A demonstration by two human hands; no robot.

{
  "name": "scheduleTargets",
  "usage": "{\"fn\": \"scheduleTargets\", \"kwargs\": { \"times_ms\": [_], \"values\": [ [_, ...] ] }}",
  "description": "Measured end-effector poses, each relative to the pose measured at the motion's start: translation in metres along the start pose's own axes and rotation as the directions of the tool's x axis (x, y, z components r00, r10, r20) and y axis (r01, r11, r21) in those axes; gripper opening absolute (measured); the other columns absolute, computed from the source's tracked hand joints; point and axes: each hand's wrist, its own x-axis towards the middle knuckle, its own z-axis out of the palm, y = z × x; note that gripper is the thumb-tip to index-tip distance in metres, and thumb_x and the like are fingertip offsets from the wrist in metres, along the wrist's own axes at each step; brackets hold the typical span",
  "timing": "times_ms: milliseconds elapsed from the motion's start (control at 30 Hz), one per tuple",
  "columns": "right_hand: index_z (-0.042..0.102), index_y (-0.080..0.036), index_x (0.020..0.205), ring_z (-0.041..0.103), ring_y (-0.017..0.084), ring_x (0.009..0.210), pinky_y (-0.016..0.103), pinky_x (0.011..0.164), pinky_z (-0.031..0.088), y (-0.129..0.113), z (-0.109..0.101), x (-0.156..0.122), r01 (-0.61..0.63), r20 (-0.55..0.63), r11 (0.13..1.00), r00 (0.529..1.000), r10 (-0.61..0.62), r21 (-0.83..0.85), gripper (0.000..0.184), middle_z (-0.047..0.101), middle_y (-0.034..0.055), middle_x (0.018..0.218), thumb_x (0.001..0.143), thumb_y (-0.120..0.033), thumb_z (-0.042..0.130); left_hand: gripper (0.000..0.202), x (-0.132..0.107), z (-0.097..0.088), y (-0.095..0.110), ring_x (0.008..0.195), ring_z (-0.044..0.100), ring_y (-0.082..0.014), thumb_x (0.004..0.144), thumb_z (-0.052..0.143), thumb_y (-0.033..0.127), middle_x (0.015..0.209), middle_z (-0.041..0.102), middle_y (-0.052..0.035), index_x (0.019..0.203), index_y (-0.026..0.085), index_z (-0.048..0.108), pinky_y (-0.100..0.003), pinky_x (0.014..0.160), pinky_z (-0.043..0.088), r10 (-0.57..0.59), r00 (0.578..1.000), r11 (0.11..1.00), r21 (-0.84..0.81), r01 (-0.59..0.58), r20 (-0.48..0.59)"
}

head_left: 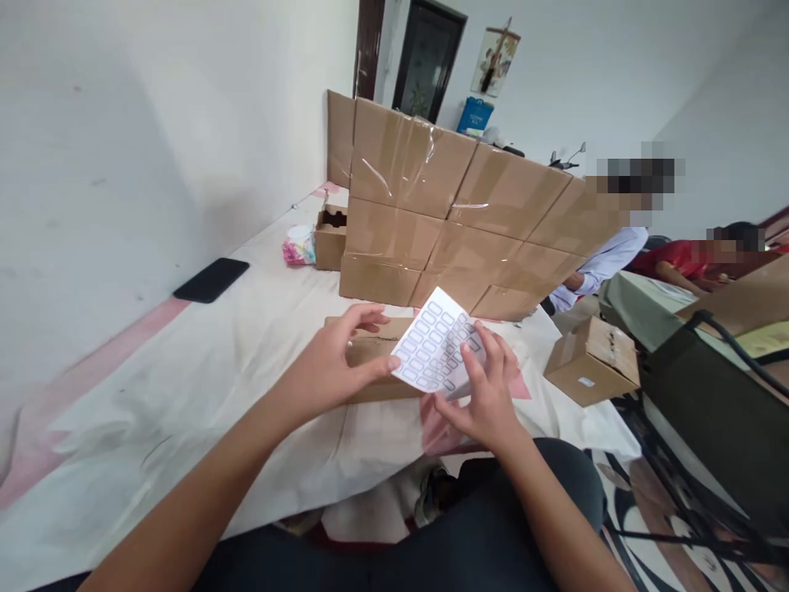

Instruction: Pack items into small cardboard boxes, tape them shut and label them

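Observation:
My left hand [333, 362] pinches the left edge of a white sticker sheet [435, 345] printed with rows of small outlined labels. My right hand [486, 390] is at the sheet's lower right, fingers curled against it with a fingertip on one label. The sheet is held just above a small flat cardboard box [370, 353] lying on the white-covered table [185, 386]. My legs in dark trousers show below.
A wall of taped cardboard boxes [456, 222] stands behind. An open small box [329, 234] and a pink packet [299, 245] sit at back left, a black phone [211, 279] near the wall, another small box [592, 360] at the right. Two people sit far right.

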Motion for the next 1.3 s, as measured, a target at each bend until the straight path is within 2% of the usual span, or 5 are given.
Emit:
{"fn": "scheduleTargets", "kwargs": {
  "times_ms": [133,300,533,767,1300],
  "values": [
    [0.018,-0.049,0.156,0.03,0.048,0.144,0.072,0.114,0.026,-0.014,0.01,-0.011,0.001,0.122,0.949,0.992,-0.041,0.316,0.104,0.019,0.005,0.166,0.073,-0.049,0.08,0.02,-0.001,0.012,0.002,0.122,0.061,-0.0277,0.089,0.065,0.043,0.134,0.065,-0.0053,0.092,0.024,0.071,-0.048,0.105,0.051,0.085,0.996,0.994,-0.063,-0.084,0.017],
    [0.034,-0.033,0.153,0.063,0.033,0.117,0.052,0.098,0.053,-0.029,0.027,-0.025,-0.311,0.213,0.573,0.949,0.234,0.758,0.08,0.062,0.0134,0.132,0.086,-0.066,0.063,0.026,-0.003,0.003,0.009,0.116,0.065,-0.0239,0.095,0.056,0.039,0.13,0.067,-0.0007,0.081,0.027,0.074,-0.04,0.095,0.057,0.149,0.937,0.987,0.017,-0.163,0.317],
    [0.071,-0.022,0.086,0.061,0.018,0.064,0.029,0.058,0.051,-0.041,0.022,-0.026,-0.478,0.409,0.383,0.877,0.251,0.791,0.025,0.067,0.0018,0.074,0.093,-0.044,0.063,0.026,-0.012,0.022,0.008,0.124,0.058,-0.0284,0.099,0.05,0.038,0.135,0.064,-0.0056,0.104,0.025,0.072,-0.048,0.102,0.047,0.238,0.914,0.855,0.375,-0.358,0.33],
    [0.07,-0.023,0.097,0.059,0.018,0.071,0.029,0.066,0.051,-0.04,0.021,-0.03,-0.437,0.39,0.465,0.899,0.199,0.77,0.023,0.065,0.0018,0.081,0.1,-0.038,0.053,0.048,-0.021,0.038,0.007,0.124,0.054,-0.0319,0.096,0.055,0.046,0.143,0.06,-0.0102,0.136,0.02,0.057,-0.048,0.101,0.039,0.475,0.786,0.529,0.585,-0.615,0.396],
    [0.062,-0.019,0.092,0.054,0.015,0.075,0.028,0.073,0.044,-0.035,0.014,-0.019,-0.243,0.314,0.596,0.949,-0.016,0.765,0.021,0.06,0.0025,0.084,0.103,-0.021,0.045,0.032,-0.021,0.047,0.005,0.108,0.062,-0.0254,0.098,0.046,0.027,0.124,0.07,-0.0054,0.116,0.017,0.07,-0.043,0.087,0.043,0.543,0.766,0.555,0.538,-0.635,0.344]
  ]
}}
